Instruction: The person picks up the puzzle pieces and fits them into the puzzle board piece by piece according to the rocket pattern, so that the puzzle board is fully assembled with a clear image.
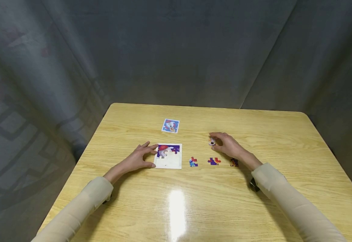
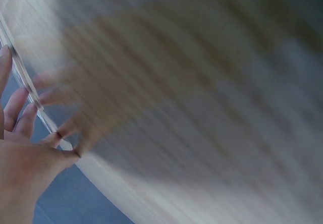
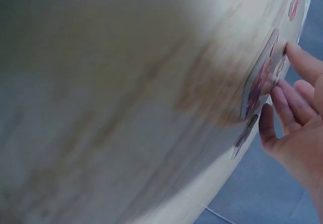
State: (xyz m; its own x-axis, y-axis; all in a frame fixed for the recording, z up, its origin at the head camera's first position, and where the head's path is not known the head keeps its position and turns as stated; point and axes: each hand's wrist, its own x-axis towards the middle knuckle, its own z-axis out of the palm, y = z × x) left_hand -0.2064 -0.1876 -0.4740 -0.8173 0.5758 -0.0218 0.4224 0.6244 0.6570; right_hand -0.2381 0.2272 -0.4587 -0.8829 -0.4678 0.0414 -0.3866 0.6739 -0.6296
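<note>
One hand, the right (image 1: 226, 145), apparently pinches a piece (image 1: 212, 142).

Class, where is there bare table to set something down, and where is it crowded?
Bare: the table right of the right hand; its near middle, between the sleeves. Crowded: between the left hand and right hand, where the puzzle tray and loose pieces lie.

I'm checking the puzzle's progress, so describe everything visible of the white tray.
The white tray is roughly square, with a pale border, perhaps cardboard. Joined purple, red and whitish pieces occupy its upper left and top; the lower part is bare. It lies flat on the table. The left hand touches its left edge.
</note>
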